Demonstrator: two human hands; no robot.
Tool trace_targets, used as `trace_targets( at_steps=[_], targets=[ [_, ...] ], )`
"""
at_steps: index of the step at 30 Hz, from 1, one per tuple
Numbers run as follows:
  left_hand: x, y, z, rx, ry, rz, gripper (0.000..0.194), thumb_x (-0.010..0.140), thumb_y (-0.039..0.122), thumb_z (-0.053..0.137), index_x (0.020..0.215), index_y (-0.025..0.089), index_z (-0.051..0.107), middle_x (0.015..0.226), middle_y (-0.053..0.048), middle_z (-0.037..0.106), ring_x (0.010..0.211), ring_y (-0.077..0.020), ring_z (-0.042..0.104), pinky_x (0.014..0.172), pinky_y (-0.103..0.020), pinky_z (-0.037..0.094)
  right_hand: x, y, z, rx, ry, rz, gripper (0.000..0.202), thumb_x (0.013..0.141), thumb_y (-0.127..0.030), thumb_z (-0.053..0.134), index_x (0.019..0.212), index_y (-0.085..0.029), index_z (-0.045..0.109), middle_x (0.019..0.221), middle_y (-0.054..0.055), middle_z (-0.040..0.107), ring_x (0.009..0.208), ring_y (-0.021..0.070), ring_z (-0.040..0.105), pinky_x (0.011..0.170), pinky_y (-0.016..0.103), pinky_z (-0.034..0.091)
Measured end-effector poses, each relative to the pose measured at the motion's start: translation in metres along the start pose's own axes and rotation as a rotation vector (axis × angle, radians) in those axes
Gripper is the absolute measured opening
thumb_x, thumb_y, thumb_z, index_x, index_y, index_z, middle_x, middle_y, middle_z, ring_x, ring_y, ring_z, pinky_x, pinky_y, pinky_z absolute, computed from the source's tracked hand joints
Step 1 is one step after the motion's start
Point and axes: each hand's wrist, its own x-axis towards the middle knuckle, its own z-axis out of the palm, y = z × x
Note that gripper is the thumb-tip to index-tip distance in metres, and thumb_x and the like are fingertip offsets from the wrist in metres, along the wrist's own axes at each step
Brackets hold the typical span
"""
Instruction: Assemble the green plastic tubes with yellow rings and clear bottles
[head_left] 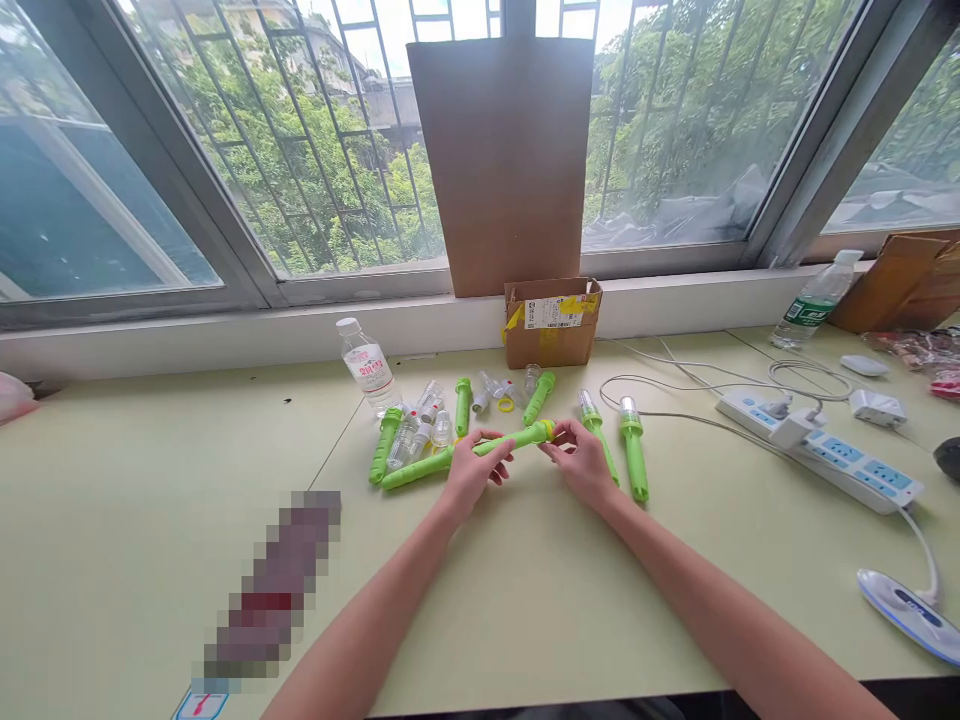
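Near the middle of the table, my left hand (472,470) is closed around a green plastic tube-shaped handle (521,438), tilted up to the right. At that handle's flared end, my right hand (583,462) pinches a yellow ring (550,430) with thumb and fingers. Another green handle (416,472) lies to the left, almost in line with the held one. Behind my hands are more green handles (463,405), clear plastic caps (405,438) and a loose yellow ring (505,404). Just right of my right hand lie two green handles with clear tops (634,455).
A water bottle (369,368) stands back left, and a small cardboard box (551,345) sits against the sill. To the right are a power strip (825,450) with cables, another bottle (814,305) and a white device (911,610). A pixelated patch covers something at left.
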Motion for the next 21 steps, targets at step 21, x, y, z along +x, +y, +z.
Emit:
trace_targets(
  at_steps=[21],
  targets=[
    [-0.0061,-0.0024,0.0075,0.130,0.056,0.124,0.038,0.064,0.046,0.075,0.079,0.014,0.060,0.060,-0.001,0.064,0.042,-0.0108,0.056,0.041,-0.021,0.044,-0.0011,0.0074,0.0018,0.058,0.001,0.062,0.035,0.070,-0.046,0.069,0.081,-0.023,0.045,0.086,0.005,0.062,0.078,0.0213,0.063,0.048,0.028,0.052]
  ],
)
